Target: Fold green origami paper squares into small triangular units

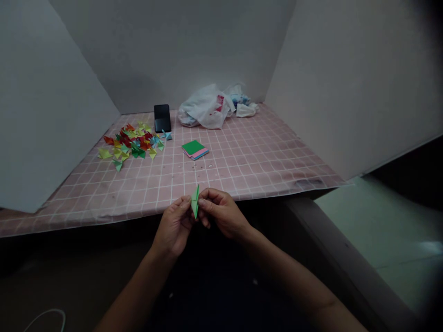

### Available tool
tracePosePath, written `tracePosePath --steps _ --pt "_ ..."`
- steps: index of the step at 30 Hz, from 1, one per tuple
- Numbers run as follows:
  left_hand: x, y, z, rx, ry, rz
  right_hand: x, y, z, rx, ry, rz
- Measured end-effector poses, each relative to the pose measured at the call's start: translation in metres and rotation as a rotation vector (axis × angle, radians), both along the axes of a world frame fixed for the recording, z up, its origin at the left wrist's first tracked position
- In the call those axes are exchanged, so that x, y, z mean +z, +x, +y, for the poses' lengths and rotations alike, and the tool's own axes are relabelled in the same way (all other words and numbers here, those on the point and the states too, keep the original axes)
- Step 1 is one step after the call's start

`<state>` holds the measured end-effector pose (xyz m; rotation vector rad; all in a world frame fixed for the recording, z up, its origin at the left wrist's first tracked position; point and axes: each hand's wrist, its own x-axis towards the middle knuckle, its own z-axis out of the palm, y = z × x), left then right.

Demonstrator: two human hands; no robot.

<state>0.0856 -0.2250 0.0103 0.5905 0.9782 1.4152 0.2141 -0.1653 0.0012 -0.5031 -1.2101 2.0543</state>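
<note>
A narrow piece of folded green paper (195,201) stands upright between my hands, just in front of the table's near edge. My left hand (176,224) pinches its left side between thumb and fingers. From the right, my right hand (223,213) grips the other side with thumb and forefinger, its remaining fingers curled below. Part of the paper's lower fold is covered by my fingertips. Beyond my hands lies a small stack of square paper sheets (194,148), green on top with pink and blue edges showing.
A pile of folded paper cranes (137,151) in several colours spreads over the left of the checked pink tablecloth (238,170). Behind it a black phone (162,118) leans upright. White plastic bags (206,107) sit at the back. Pale panels (346,83) enclose both sides.
</note>
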Motion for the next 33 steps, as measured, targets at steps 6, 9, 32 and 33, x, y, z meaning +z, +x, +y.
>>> tracePosePath --steps 6,9,32,33 --pt "-0.002 0.000 0.000 0.038 -0.002 -0.025 -0.002 0.001 -0.001 -0.017 0.029 0.011" --pt "-0.003 0.000 0.000 0.027 -0.012 -0.023 -0.002 0.001 -0.001 -0.011 0.032 0.010" --pt "-0.004 0.002 -0.003 0.306 0.134 0.536 0.014 0.002 -0.007 -0.244 0.342 -0.263" --pt "-0.005 0.003 -0.002 0.322 0.142 0.569 0.013 0.001 -0.007 -0.282 0.394 -0.278"
